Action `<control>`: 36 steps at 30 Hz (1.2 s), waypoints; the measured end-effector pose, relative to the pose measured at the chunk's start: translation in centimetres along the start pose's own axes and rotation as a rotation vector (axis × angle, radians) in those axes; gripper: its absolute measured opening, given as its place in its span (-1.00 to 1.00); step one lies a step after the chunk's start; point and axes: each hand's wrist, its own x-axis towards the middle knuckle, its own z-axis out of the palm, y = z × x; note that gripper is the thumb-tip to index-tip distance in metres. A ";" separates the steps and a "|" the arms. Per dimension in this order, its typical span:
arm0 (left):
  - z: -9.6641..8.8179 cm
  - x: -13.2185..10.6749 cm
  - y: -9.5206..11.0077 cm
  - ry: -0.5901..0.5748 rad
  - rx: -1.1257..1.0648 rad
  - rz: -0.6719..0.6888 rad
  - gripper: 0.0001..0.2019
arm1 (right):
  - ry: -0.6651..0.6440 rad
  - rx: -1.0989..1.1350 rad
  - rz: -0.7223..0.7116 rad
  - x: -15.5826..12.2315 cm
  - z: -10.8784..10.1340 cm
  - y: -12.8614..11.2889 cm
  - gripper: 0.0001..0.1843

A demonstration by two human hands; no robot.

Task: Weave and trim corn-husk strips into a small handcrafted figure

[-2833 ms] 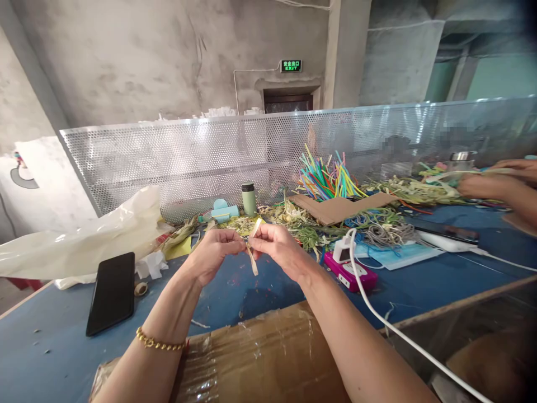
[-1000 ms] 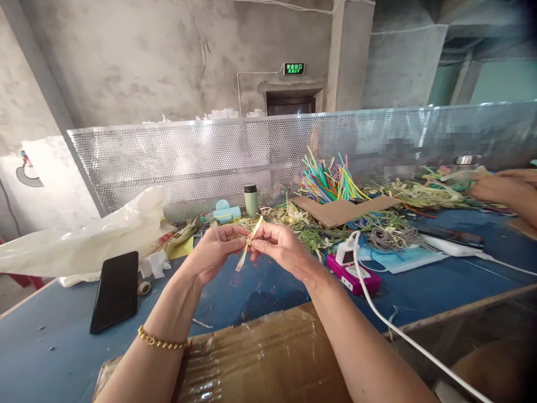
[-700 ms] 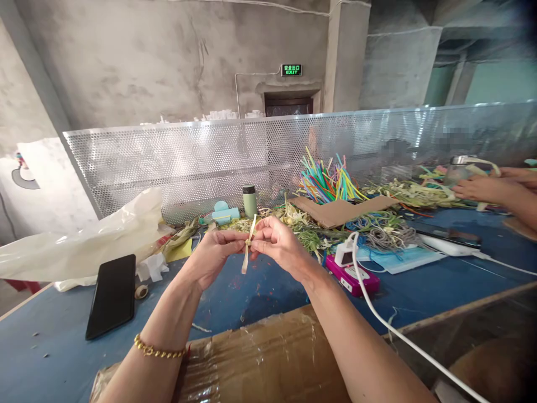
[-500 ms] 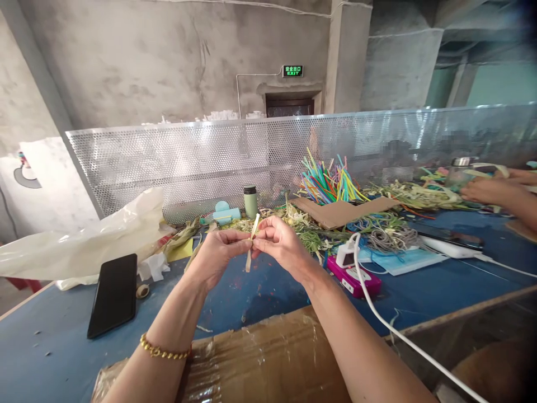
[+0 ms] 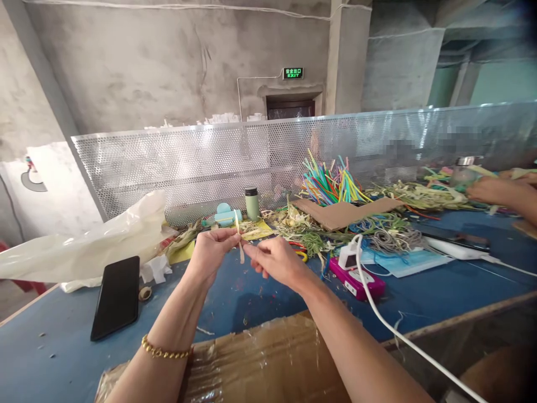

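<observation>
My left hand (image 5: 213, 252) pinches a short pale strip (image 5: 239, 242) between thumb and fingertips, holding it nearly upright above the blue table (image 5: 54, 347). Just to its right is my right hand (image 5: 274, 260), with the index finger reaching towards the strip's lower end and the other fingers loosely curled; nothing shows in it. A gold bracelet (image 5: 163, 351) circles my left wrist. Both forearms cross a taped cardboard box (image 5: 260, 364) at the near edge.
A black phone (image 5: 116, 296) and a crumpled plastic bag (image 5: 84, 240) lie left. Behind the hands: green flask (image 5: 252, 203), coloured straws (image 5: 329, 182), cardboard sheet (image 5: 344, 211), tangled strips. A pink device (image 5: 356, 279) with white cable sits right. Another person's hands (image 5: 499, 190) work far right, before a perforated metal screen (image 5: 188, 162).
The strip, earlier pinched between both hands, is now held by my left hand alone. My right hand has slid slightly down and right, off the strip.
</observation>
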 end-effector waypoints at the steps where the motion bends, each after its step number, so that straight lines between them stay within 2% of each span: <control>1: 0.1 0.0 -0.1 -0.007 0.000 0.000 -0.88 | -0.014 -0.040 -0.047 -0.1 0.3 -0.1 -0.52; 3: 0.3 -0.1 -0.2 -0.007 0.010 -0.005 -0.87 | 0.043 -0.120 -0.129 -0.1 0.7 -0.1 -0.61; 5: 0.6 -0.1 -0.4 0.001 0.046 0.004 -0.86 | 0.075 -0.143 -0.153 -0.1 1.0 0.0 -0.65; 12: 1.0 -0.2 -0.8 0.000 0.147 0.059 -0.89 | 0.081 -0.163 -0.194 -0.2 0.9 -0.2 -0.71; 22: 0.9 -0.1 -1.4 0.070 0.251 0.133 -0.89 | 0.034 -0.147 -0.200 -0.5 1.2 -0.4 -0.70; 27: 0.6 0.0 -0.9 0.088 0.251 0.148 -0.90 | 0.030 -0.137 -0.211 -0.4 1.2 -0.2 -0.70; 29: 0.4 0.0 -0.6 0.064 0.261 0.133 -0.90 | 0.116 -0.160 -0.233 -0.2 0.7 0.0 -0.62; 31: 0.3 0.0 -0.4 0.006 0.283 0.093 -0.88 | 0.306 -0.215 -0.260 0.0 0.1 0.2 -0.58; 33: 0.3 -0.1 -0.5 -0.065 0.286 0.051 -0.87 | 0.458 -0.257 -0.303 0.3 -0.5 0.4 -0.63; 34: 0.3 -0.2 -0.5 -0.101 0.278 0.036 -0.88 | 0.470 -0.262 -0.327 0.4 -0.7 0.5 -0.68; 36: 0.5 -0.3 -0.7 -0.171 0.254 0.014 -0.87 | 0.384 -0.240 -0.357 0.6 -0.8 0.6 -0.79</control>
